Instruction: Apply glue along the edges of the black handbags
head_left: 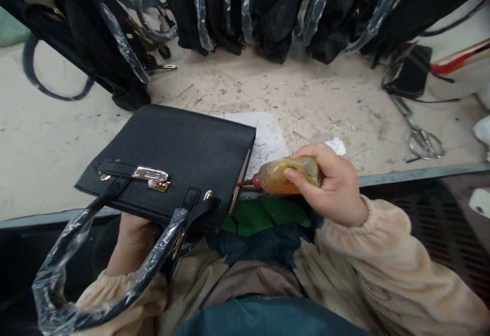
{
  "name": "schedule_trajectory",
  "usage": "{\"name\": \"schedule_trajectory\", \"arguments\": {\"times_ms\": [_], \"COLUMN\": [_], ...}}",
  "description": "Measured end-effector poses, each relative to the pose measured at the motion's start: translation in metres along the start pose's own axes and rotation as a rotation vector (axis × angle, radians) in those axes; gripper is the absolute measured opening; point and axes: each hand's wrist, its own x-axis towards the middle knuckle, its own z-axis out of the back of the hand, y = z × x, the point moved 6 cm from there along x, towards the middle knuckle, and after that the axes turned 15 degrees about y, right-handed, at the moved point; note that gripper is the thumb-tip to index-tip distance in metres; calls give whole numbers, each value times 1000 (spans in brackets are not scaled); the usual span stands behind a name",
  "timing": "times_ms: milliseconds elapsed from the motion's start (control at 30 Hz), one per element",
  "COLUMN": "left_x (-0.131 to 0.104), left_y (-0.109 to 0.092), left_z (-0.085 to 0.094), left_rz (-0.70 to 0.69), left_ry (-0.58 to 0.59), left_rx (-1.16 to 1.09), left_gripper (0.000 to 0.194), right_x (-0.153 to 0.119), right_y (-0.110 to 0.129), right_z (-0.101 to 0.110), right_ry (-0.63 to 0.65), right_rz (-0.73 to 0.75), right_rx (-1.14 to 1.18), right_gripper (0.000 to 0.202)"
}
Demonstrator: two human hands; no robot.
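A black handbag (184, 144) lies tilted across the table's front edge, its gold-coloured clasp (151, 173) facing up and its plastic-wrapped handle (61, 274) hanging towards me. My left hand (133, 239) reaches underneath and holds the bag from below; its fingers are hidden. Wrapped round a squeeze bottle (275, 175) of yellowish liquid, probably glue, is my right hand (333, 185). The bottle's red nozzle (250, 182) points left, with its tip at the pale edge strip on the bag's right side. Whether liquid comes out cannot be seen.
Black bags with plastic-wrapped handles (248, 9) stand along the back, and more (103, 40) at the left. Thread snips or scissors (423, 139) lie at the right near a black piece (413, 70). White paper (268, 129) and a crumpled scrap (337, 145) rest on the table (229, 86).
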Motion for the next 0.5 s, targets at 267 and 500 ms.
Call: {"name": "schedule_trajectory", "arguments": {"times_ms": [267, 500], "left_x": [-3, 1], "left_y": [7, 2], "left_z": [13, 9], "left_rz": [44, 14], "left_ry": [-76, -1], "left_rx": [18, 86], "left_gripper": [17, 17], "right_x": [3, 7], "right_y": [-17, -28], "right_z": [2, 0], "right_ry": [-116, -191], "right_rz": [-64, -55], "right_rx": [-37, -73], "right_gripper": [15, 16]}}
